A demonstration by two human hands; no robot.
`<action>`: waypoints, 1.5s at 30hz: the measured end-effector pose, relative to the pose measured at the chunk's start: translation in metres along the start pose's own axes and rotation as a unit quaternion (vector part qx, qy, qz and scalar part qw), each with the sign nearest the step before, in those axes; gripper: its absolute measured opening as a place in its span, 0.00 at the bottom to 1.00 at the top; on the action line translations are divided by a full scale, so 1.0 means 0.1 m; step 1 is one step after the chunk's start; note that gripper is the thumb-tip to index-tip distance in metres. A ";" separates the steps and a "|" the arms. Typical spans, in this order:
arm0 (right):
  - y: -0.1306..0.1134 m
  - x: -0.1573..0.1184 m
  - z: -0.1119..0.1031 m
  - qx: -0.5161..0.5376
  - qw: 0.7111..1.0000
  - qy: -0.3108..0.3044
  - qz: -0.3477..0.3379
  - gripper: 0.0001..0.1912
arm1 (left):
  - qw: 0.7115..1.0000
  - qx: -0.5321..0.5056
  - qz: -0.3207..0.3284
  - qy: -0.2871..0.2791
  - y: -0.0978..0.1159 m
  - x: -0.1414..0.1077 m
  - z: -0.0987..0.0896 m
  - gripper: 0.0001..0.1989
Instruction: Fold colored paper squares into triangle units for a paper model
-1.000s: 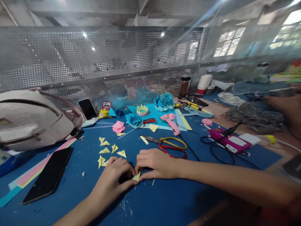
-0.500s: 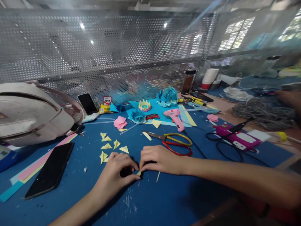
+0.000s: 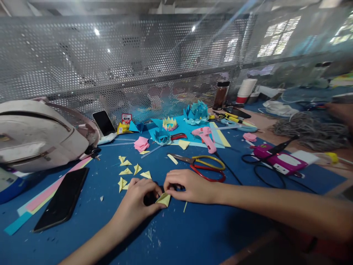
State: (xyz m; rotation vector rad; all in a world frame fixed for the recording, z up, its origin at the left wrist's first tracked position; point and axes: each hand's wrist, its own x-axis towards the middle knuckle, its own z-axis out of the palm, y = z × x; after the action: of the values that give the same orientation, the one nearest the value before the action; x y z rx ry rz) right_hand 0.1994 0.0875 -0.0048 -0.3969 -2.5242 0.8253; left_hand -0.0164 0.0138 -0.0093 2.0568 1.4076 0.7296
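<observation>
Between my hands is a small folded piece of yellow paper [image 3: 164,200], just above the blue tabletop [image 3: 198,235]. My left hand [image 3: 140,197] pinches its left and lower edge between thumb and fingers. The fingertips of my right hand [image 3: 187,186] close on its upper right corner. Several folded yellow paper pieces [image 3: 126,171] lie beyond my left hand. Scissors [image 3: 204,162] with one yellow and one red handle rest behind my right hand, beside a yellow paper strip [image 3: 173,159]. A thin yellow sliver [image 3: 185,207] lies below my right wrist.
A pink glue gun [image 3: 206,138], blue paper flowers [image 3: 196,112] and a pink paper stack [image 3: 141,144] stand farther back. At left are a black phone [image 3: 62,200] and a pale bag [image 3: 35,136]. A magenta device [image 3: 278,159] with a black cable lies right, near another person's hand [image 3: 340,112].
The yellow paper has turned between my fingers and now shows a wider triangular face. Both hands stay in almost the same place.
</observation>
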 end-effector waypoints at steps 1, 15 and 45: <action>0.00 0.00 0.00 0.012 1.000 0.004 0.008 0.03 | 1.000 -0.010 -0.011 0.005 0.00 0.00 0.00 0.08; -0.05 -0.01 -0.01 0.044 0.997 -0.004 0.057 0.03 | 0.974 -0.199 -0.105 0.036 0.04 0.03 -0.03 0.12; -0.07 -0.03 -0.09 0.096 0.991 0.084 -0.032 0.09 | 0.958 -0.261 -0.108 0.041 0.13 0.00 0.00 0.15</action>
State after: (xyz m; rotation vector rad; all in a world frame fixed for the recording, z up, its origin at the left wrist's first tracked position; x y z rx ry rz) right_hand 0.2060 0.0851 0.0055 -0.3049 -2.2678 0.9586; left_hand -0.0081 0.0101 -0.0008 1.4584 1.2843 0.9766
